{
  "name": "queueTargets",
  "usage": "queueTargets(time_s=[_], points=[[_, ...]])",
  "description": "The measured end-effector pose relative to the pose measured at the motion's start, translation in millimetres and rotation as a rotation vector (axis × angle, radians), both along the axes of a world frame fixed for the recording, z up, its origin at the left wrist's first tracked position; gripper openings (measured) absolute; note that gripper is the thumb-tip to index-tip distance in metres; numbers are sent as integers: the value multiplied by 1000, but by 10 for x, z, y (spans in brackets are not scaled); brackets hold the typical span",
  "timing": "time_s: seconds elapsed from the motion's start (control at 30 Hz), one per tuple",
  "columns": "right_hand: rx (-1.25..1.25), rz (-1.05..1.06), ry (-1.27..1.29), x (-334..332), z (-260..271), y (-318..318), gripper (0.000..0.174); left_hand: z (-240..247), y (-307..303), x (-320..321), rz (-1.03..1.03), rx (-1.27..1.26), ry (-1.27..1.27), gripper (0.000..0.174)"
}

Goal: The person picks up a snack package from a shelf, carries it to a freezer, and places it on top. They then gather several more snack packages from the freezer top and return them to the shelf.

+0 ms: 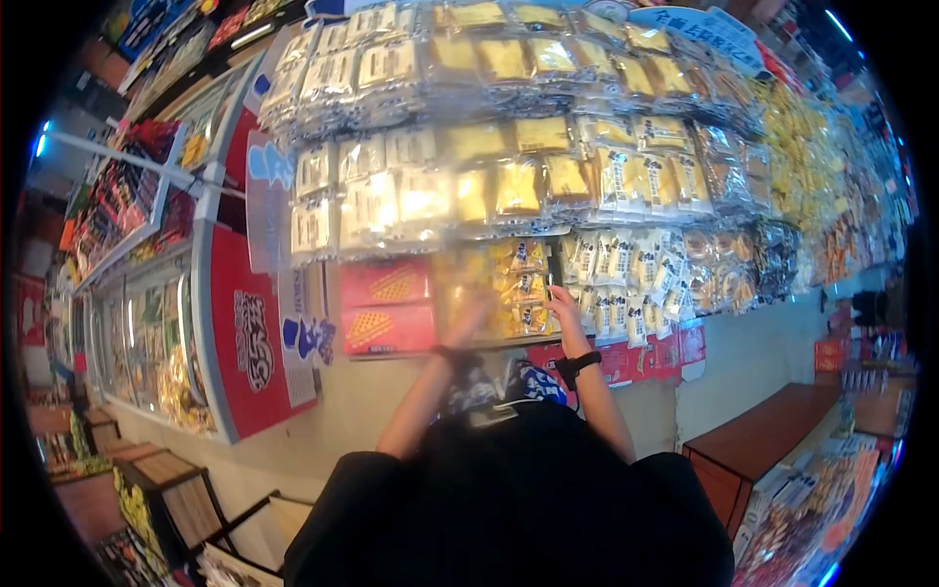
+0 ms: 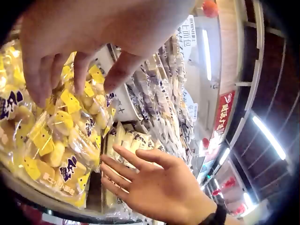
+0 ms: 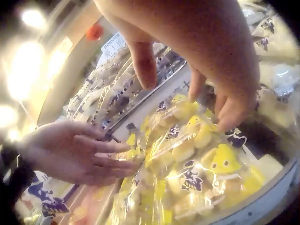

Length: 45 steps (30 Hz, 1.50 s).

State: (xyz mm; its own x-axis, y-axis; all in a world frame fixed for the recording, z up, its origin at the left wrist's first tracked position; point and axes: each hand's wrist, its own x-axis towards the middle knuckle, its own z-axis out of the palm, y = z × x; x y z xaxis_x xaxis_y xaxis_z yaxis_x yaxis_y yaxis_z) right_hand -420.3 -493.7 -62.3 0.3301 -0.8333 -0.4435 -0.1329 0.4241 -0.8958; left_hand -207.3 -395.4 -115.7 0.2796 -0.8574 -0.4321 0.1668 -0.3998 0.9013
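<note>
Clear bags of small yellow buns [image 1: 523, 291], printed with yellow chick faces, lie in a row at the front of the display. My left hand [image 1: 469, 315] is over the left part of these bags, blurred in the head view. In the left wrist view, fingers of the left hand [image 2: 93, 33] point down onto the bags, spread and loosely bent. At the row's right edge is my right hand [image 1: 564, 305]; in the right wrist view its fingertips reach down at the bags' side. Nothing shows gripped in the palm of the right hand [image 2: 161, 190].
White-wrapped snack packets [image 1: 626, 264] lie right of the bun bags. Pink boxes [image 1: 386, 308] sit to the left. Behind rise tiers of packed bread slices [image 1: 518, 186]. A red-sided freezer [image 1: 249, 342] stands at the left, a brown wooden bench [image 1: 768, 430] at the right.
</note>
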Motion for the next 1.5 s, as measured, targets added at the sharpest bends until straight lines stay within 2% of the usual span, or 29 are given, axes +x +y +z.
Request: queueTargets(time_s=[0.03,0.17,0.2,0.3,0.37,0.4,0.43,0.47,0.5,0.53,0.57,0.6,0.67,0.83,0.87,0.93,0.97,1.0,1.03,1.07,1.17,1.27,1.33,1.43,1.5], points=[[22,50,-32,6,30,-15,37,-257,-22,-33,38,-112,-51,33],[1,275,27,-39,34,-66,34,327,-13,-198,148,51,70,30],[-48,288,11,-91,-6,-50,31,236,14,-140,51,-28,38,24],[7,271,3,-176,-49,45,30,51,242,-199,187,-108,4,28],[83,267,-15,-121,20,199,30,109,388,-189,262,-15,103,26],[122,268,-21,-130,-15,287,30,128,496,-219,313,1,50,23],[134,315,34,-113,-51,349,31,135,558,-103,153,118,24,19],[266,333,44,-97,-33,451,32,220,705,-107,218,22,150,18],[176,403,74,-45,54,576,30,389,873,-145,289,-81,273,19],[202,487,10,-25,-132,639,27,705,1003,-167,318,-78,205,19],[144,551,6,-5,-368,748,24,764,1160,-127,307,-72,177,23],[214,632,12,97,-278,878,22,815,1317,-90,296,-65,150,26],[275,758,7,302,-63,1179,20,890,1709,4,300,-86,-184,28],[306,1012,37,948,-121,1892,18,393,2825,202,303,-34,-342,38],[294,1039,41,1060,-157,2049,18,635,3114,168,401,26,-339,41],[229,1095,16,1279,-419,2342,23,603,3633,160,565,14,-208,39],[240,1089,3,1393,-395,2521,25,568,3887,141,648,7,-140,38],[254,1083,-6,1514,-313,2744,26,664,4116,166,634,139,-165,36],[271,1074,-12,1608,-223,2947,28,757,4338,135,705,82,-119,36],[217,1215,-73,1743,-305,3080,28,802,4553,93,775,25,-74,35],[347,1291,-41,1962,-362,3575,27,881,5088,-1,947,-35,-17,31],[303,1613,36,2370,91,4086,27,1120,5522,-71,1120,-62,0,31],[254,1768,102,2563,8,4414,22,1124,5769,-159,1226,-73,35,33],[219,1912,154,2836,-182,4796,18,943,6160,-211,1284,16,-37,35],[350,1904,128,3055,-201,5077,17,1185,6330,-160,1394,30,-67,35]])
